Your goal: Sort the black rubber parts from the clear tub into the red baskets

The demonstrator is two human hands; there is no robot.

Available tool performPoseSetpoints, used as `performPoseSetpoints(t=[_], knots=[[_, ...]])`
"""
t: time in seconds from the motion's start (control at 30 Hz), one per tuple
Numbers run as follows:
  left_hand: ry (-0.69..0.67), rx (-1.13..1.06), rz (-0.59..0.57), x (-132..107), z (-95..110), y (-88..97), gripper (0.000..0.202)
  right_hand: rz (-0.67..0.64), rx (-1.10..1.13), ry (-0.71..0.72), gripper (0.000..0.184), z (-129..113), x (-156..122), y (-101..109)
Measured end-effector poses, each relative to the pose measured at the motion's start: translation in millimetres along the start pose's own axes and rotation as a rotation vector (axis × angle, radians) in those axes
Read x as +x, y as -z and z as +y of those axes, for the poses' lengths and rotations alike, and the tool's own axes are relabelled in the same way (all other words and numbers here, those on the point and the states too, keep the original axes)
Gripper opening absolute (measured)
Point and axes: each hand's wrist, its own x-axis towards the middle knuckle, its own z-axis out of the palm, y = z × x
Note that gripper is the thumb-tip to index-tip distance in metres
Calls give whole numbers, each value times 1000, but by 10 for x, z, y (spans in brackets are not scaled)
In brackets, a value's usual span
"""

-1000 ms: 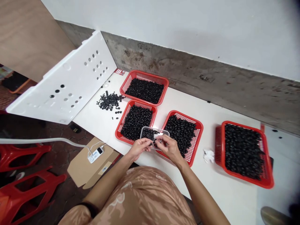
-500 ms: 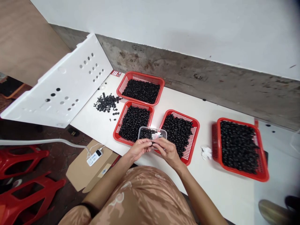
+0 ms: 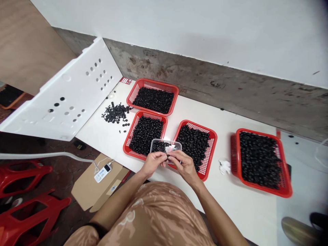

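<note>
My left hand and my right hand meet at the near edge of the white table, fingertips pinched together on a small black part between them. Just behind the fingers sits a small clear plastic tub with a few black rings in it, resting across two red baskets. The left basket and the middle basket are both full of small black rings.
Another red basket of black parts stands at the back, and a larger one at the right. A loose heap of black parts lies at the left. A white holed panel, crumpled white scrap, cardboard box and red stools surround.
The view has shifted slightly. My hands stay together in front of the clear tub, fingers working the small part; nothing else has moved.
</note>
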Motion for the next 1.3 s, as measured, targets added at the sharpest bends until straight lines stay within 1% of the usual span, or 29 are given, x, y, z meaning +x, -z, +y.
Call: performPoseSetpoints(t=[0.1,0.17,0.23,0.37,0.43,0.6,0.67,0.73,0.8,0.9,0.97,1.03,1.13,1.2,1.3], knots=[[25,-40,5,-6,-14,29,34,64,4,-47,20,-9,-15,6],[23,-57,-24,-14,-18,52,36,73,-10,-52,20,-18,-28,11],[-1,-60,-48,-23,-10,62,38,52,-33,-22,20,-29,-37,13],[-55,-38,-54,-39,23,43,47,35,-99,68,20,-39,-35,8],[-76,11,-66,-47,35,34,48,30,-140,95,20,-41,-27,5],[-142,150,-94,-74,52,43,48,-67,-225,129,20,-69,-13,4],[-158,178,-90,-81,53,49,48,-82,-256,144,20,-79,-13,5],[-164,191,-75,-84,48,53,47,-77,-318,180,20,-79,-20,8],[-157,179,-59,-83,40,51,48,-68,-411,247,22,-68,-30,15],[-126,118,-32,-80,41,37,50,-69,-558,354,25,-47,-44,23],[-105,78,-21,-80,60,23,50,-82,-637,389,29,-37,-46,15],[-88,48,-18,-82,88,11,49,-58,-695,404,29,-33,-44,-10],[-61,27,-16,-82,124,9,47,42,-727,418,25,-35,-44,-63],[-39,33,-20,-80,128,14,39,79,-724,411,24,-41,-54,-92],[-22,48,-33,-73,107,16,25,81,-724,384,22,-55,-71,-113]])
